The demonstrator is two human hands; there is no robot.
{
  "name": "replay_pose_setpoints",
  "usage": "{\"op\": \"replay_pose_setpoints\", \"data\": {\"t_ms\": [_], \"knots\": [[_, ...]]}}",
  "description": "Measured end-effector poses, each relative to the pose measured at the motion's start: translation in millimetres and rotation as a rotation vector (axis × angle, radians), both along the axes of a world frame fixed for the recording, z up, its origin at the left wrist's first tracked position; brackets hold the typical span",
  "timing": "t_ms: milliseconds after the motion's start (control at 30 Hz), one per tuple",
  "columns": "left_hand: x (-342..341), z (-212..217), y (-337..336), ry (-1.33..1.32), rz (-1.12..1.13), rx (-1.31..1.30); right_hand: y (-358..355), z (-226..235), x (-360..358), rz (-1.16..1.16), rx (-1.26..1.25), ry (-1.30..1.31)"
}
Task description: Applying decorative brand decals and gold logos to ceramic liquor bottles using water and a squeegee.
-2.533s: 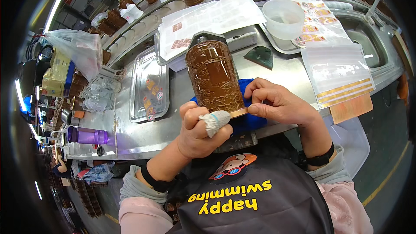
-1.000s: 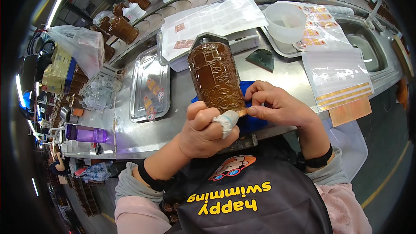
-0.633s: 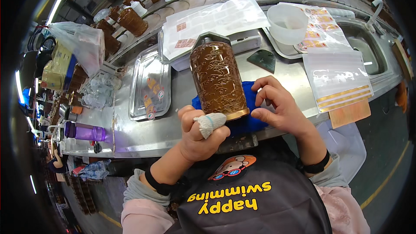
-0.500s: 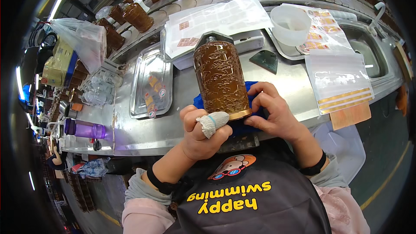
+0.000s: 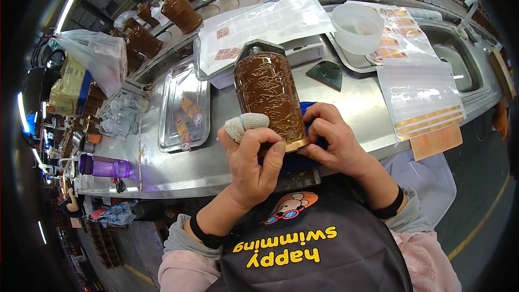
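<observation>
A brown bottle (image 5: 267, 94) with raised patterns lies in front of me, its neck end in a dark angular holder (image 5: 258, 45) and its base toward me. A gold strip (image 5: 297, 145) runs along the base edge. My left hand (image 5: 251, 159) is closed at the strip's left end, thumb against fingers. One of its fingers wears a whitish cloth finger cover (image 5: 246, 125), raised against the bottle's side. My right hand (image 5: 332, 140) is closed in a pinch at the strip's right end. Blue cloth (image 5: 309, 107) shows beneath the bottle, mostly hidden.
A metal tray (image 5: 168, 124) with stickers is at left, near a purple bottle (image 5: 111, 166). Beyond lie label sheets (image 5: 265, 21), a dark flat plate (image 5: 326, 74) and a translucent tub (image 5: 357, 30). A sheet with gold strips (image 5: 424, 100) and a sink (image 5: 457, 65) are right. Brown bottles (image 5: 181, 12) line the conveyor.
My left hand has turned: its covered finger has lifted off the base edge onto the bottle's side, and the thumb is now at the strip. My right hand keeps its pinch.
</observation>
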State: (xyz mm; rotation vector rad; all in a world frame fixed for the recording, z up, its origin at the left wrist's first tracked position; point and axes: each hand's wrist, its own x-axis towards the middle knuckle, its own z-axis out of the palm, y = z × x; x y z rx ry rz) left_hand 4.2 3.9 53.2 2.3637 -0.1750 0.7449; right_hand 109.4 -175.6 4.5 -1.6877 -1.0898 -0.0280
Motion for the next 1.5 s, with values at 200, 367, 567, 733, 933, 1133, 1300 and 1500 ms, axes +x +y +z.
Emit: {"op": "replay_pose_setpoints", "data": {"t_ms": [200, 367, 567, 733, 933, 1133, 1300, 1500], "knots": [[4, 3, -3, -0.06, 0.01, 0.041, 1, 1, -1, -0.001, 0.004, 0.0], [5, 3, -5, -0.06, 0.013, 0.021, 1, 0, 0, 0.002, 0.007, -0.007], [-21, -22, 9, -0.218, 0.028, -0.033, 1, -1, 0, -0.001, 0.027, -0.017], [-31, -24, 11, -0.312, 0.038, 0.658, 2, 2, 0, 0.001, 0.024, -0.012], [-21, -17, 8, -0.315, -0.02, 0.747, 3, 0, -2, 0.0, 0.03, -0.002], [-11, -16, -4, -0.32, -0.049, 0.802, 2, -1, -1, -0.009, 0.021, -0.018], [-30, -27, 6, -0.307, -0.022, 0.474, 4, 0, 0, -0.002, 0.039, -0.033], [-24, -25, -1, -0.357, 0.026, 0.682, 3, 0, -2, -0.011, 0.031, -0.009]]}}
